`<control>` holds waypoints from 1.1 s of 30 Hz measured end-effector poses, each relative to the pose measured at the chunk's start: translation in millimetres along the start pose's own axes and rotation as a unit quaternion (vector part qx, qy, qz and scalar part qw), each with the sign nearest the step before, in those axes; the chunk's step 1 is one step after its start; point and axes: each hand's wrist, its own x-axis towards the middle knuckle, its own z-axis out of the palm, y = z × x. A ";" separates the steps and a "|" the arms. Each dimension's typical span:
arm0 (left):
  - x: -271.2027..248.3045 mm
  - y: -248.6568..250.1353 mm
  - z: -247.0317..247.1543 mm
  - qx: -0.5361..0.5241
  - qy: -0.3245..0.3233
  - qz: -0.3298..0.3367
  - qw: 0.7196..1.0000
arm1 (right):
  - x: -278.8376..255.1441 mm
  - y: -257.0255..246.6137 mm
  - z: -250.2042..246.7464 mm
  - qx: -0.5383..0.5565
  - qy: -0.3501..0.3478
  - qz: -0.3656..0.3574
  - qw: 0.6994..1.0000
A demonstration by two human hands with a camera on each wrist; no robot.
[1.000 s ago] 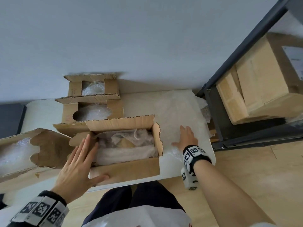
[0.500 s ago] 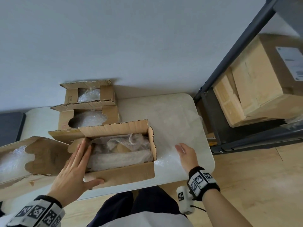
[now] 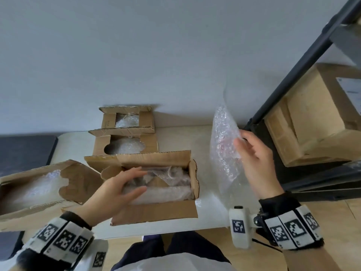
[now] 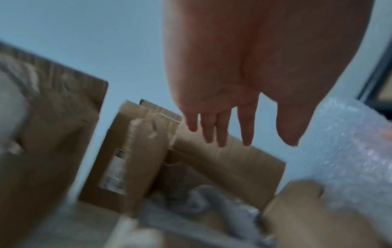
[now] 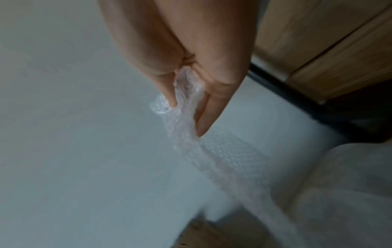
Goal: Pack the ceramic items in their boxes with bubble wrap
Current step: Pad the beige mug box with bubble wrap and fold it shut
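An open cardboard box (image 3: 156,213) at the table's near edge holds items wrapped in bubble wrap (image 3: 166,192). My left hand (image 3: 125,184) reaches over the box's left side, fingers straight, above the wrapped contents (image 4: 203,198); the left wrist view shows the left hand (image 4: 233,130) flat and holding nothing. To the right, my right hand (image 3: 246,145) pinches a sheet of bubble wrap (image 3: 224,151) and lifts it off the table. In the right wrist view the thumb and fingers (image 5: 169,94) pinch the sheet's edge (image 5: 186,100).
Two smaller boxes (image 3: 127,119) (image 3: 125,144) with bubble wrap stand behind the open one. A larger open box (image 3: 39,184) lies at the left. A dark metal shelf (image 3: 293,75) with big cartons (image 3: 312,122) stands at the right of the white table (image 3: 185,137).
My right hand has picked the bubble wrap sheet off the table and raised it. My left hand has moved from the box's left flap to over its contents.
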 end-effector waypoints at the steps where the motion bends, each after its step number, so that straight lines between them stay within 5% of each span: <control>1: 1.9 14.1 -3.2 -0.088 0.015 0.013 0.996 | 0.0 -13.2 2.8 0.024 -0.025 -0.005 0.999; 5: 15.4 54.6 -6.6 -0.309 -0.036 -0.039 0.949 | 0.6 -51.5 13.5 0.200 -0.132 0.011 0.971; 9: 27.0 69.9 -9.7 -0.536 -0.152 -0.096 0.825 | 5.3 -71.6 20.4 0.361 -0.174 0.032 0.916; 13: 31.7 62.2 -17.8 -0.655 -0.009 -0.062 0.753 | 8.7 -80.6 18.1 0.384 -0.195 0.050 0.901; 17: 32.6 45.9 -31.2 -0.636 0.117 -0.014 0.762 | 12.6 -79.5 10.3 0.393 -0.197 0.099 0.893; 22: 26.7 38.2 -46.9 -0.558 0.162 0.009 0.814 | 24.2 -71.5 13.5 0.169 -0.166 0.069 0.969; 26: 20.9 31.4 -61.8 -0.499 0.206 0.019 0.842 | 31.1 -57.2 21.4 0.211 -0.171 0.061 0.960; 30: 12.9 32.2 -66.2 -0.484 0.243 0.047 0.839 | 31.6 -47.1 29.1 0.204 -0.197 0.057 0.957; 33: 5.3 28.1 -68.0 -0.447 0.215 0.053 0.867 | 29.2 -43.3 32.6 0.110 -0.248 0.028 0.962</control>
